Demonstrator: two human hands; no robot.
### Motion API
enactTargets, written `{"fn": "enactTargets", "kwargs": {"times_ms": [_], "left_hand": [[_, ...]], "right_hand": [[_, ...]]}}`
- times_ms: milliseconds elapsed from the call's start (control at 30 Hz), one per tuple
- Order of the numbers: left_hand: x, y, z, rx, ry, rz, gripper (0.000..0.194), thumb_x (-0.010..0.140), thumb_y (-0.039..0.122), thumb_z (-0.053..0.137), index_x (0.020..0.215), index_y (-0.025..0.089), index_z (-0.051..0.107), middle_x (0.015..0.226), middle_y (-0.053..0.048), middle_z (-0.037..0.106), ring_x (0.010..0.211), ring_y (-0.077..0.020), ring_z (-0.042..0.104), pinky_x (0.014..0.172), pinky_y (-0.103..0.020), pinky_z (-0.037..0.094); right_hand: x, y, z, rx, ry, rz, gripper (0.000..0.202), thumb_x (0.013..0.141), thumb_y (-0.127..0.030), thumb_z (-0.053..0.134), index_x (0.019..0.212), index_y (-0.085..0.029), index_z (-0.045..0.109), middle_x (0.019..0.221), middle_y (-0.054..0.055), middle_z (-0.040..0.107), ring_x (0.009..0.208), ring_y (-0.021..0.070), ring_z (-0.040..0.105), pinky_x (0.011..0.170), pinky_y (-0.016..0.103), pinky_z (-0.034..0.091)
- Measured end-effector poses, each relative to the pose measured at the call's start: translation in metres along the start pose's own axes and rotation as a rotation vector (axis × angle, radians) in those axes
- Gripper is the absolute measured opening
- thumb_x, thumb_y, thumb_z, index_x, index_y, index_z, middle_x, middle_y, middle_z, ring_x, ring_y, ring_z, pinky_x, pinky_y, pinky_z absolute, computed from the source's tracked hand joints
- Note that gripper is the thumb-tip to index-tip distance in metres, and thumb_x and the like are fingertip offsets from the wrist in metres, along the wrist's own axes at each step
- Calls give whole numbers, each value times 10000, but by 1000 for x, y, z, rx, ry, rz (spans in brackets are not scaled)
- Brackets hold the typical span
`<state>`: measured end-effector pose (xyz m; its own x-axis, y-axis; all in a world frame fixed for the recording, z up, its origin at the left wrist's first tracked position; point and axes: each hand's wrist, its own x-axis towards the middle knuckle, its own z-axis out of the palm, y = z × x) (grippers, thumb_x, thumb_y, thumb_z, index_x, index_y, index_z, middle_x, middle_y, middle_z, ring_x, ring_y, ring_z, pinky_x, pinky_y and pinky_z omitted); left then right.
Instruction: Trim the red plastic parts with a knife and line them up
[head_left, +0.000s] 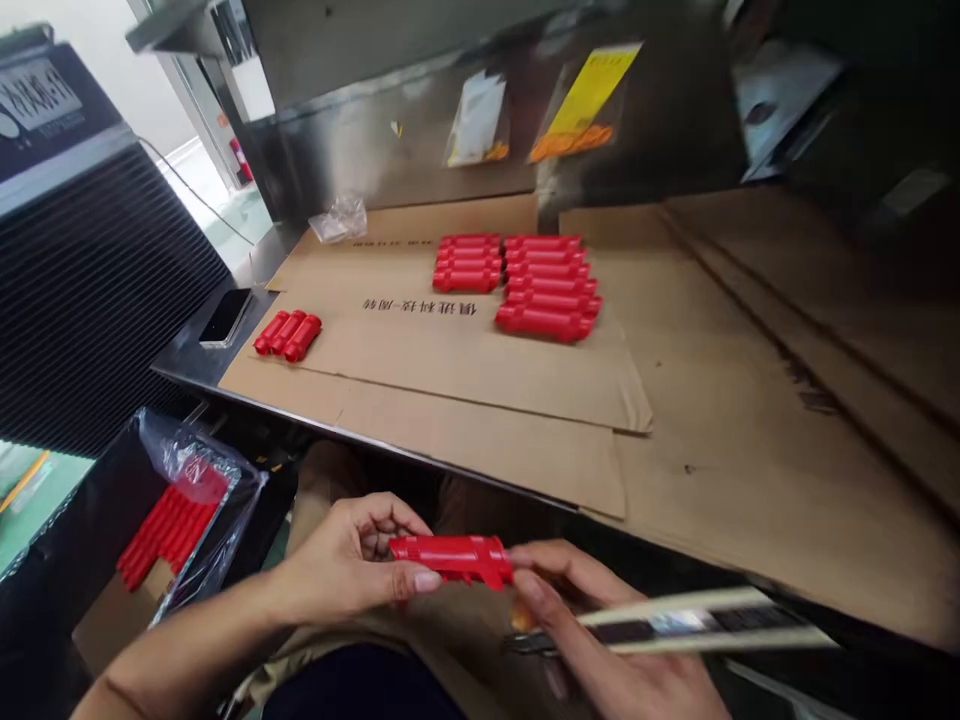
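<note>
A red plastic tube-shaped part (456, 556) is held above my lap, beyond the table's front edge. My left hand (360, 555) is closed on its left end, with the thumb along the near side. At the other end, the fingertips of my right hand (592, 620) touch the part or come very close to it. That same hand grips pale-handled nippers (682, 622), their dark tip pointing left below the part and their handles reaching to the right. The nippers are blurred, and the palm side of my right hand is hidden.
Flattened cardboard (420, 365) covers the table. On it lie two stacks of red parts (551, 290) and a small row of them (288, 335). Beside these are a phone (226, 317) and a plastic bag (341, 218). A lined bin (244, 490) with red parts stands lower left.
</note>
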<state>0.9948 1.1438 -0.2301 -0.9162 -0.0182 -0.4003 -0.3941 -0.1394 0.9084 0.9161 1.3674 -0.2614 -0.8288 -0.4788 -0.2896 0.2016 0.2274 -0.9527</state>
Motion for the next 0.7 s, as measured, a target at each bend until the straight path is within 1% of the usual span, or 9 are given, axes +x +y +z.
{"fn": "enactTargets", "kwargs": {"times_ms": [67,133,200,267,367,467,533,600,700], "left_hand": [[-14,-30,7,-143,124,-41,564,662,553,887,950,159,603,743,2,622,555,-79,492,551,-229,409],[-22,-51,11,-190,276,-24,579,628,572,906,902,169,592,682,24,601,534,-74,473,528,-218,383],[-27,-65,14,-157,410,23,541,635,546,916,855,169,597,659,31,585,562,-72,468,539,-205,365],[-32,-72,15,-132,483,66,499,664,518,911,837,165,603,671,30,587,591,-68,466,559,-197,358],[-35,-76,16,-209,476,76,486,709,541,878,829,176,580,687,29,595,622,-74,492,597,-201,379],[-35,-78,16,-281,454,56,492,776,616,793,795,185,557,644,53,529,594,-70,447,575,-201,347],[-34,-79,16,-294,454,46,511,811,653,738,762,187,536,628,61,488,572,-67,412,542,-203,307],[-33,-80,16,-301,453,39,531,817,674,717,743,189,512,622,62,481,565,-67,410,530,-206,288],[-31,-80,17,-328,447,25,563,784,703,727,738,193,494,615,61,486,552,-69,418,527,-211,283]], "right_hand": [[-1,1,16,41,-46,58,529,820,-742,668,782,-213,674,542,-46,511,386,84,475,380,193,387],[-7,5,35,88,-30,86,528,809,-732,692,792,-206,649,552,-58,501,393,64,436,386,178,357],[-14,12,50,112,-31,90,517,790,-705,738,850,-200,647,567,-58,543,389,51,431,387,161,340],[-19,17,59,151,-29,95,500,793,-673,760,864,-192,640,577,-49,578,382,48,451,385,149,339],[-24,20,63,256,-22,139,482,825,-648,745,806,-181,627,569,-35,602,373,47,468,386,144,356],[-29,19,63,288,10,159,501,832,-657,737,754,-178,610,567,-20,625,382,44,464,393,140,358],[-32,18,62,280,21,152,516,813,-674,748,746,-181,609,585,-14,638,395,50,471,398,150,372],[-35,18,62,239,26,135,522,815,-681,741,728,-183,614,587,-11,636,407,56,473,409,160,380],[-36,23,62,146,44,95,494,873,-657,690,717,-192,629,567,-12,618,423,71,481,427,176,388]]}}
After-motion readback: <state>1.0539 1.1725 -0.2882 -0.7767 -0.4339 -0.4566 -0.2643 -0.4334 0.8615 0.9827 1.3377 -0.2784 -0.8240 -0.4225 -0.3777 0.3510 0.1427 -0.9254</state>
